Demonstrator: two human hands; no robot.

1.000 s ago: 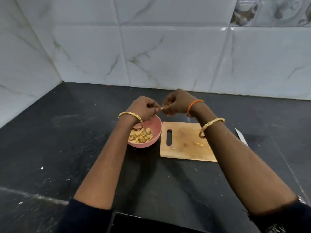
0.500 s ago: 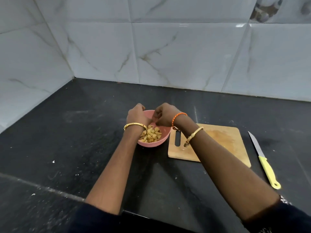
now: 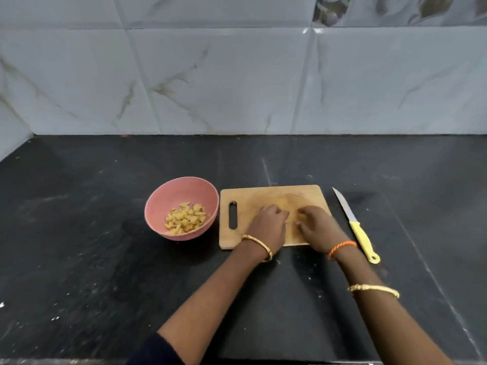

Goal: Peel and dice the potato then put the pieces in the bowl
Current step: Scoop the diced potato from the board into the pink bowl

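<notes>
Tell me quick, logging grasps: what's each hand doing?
Left hand: fingers curled on the cutting board; contents cannot be told.
Right hand: same.

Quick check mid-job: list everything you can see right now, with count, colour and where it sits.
bowl: one, pink, on the counter left of the board.
potato pieces: a pile, yellow, inside the bowl.
cutting board: one, light wood, centre of the counter, slot handle toward the bowl.
knife: one, yellow handle, flat on the counter right of the board.
counter: one, black.
wall tiles: white marble pattern, behind.
left hand: on the board, fingers curled, gold bangle.
right hand: on the board, fingers curled, orange and gold bangles.
</notes>
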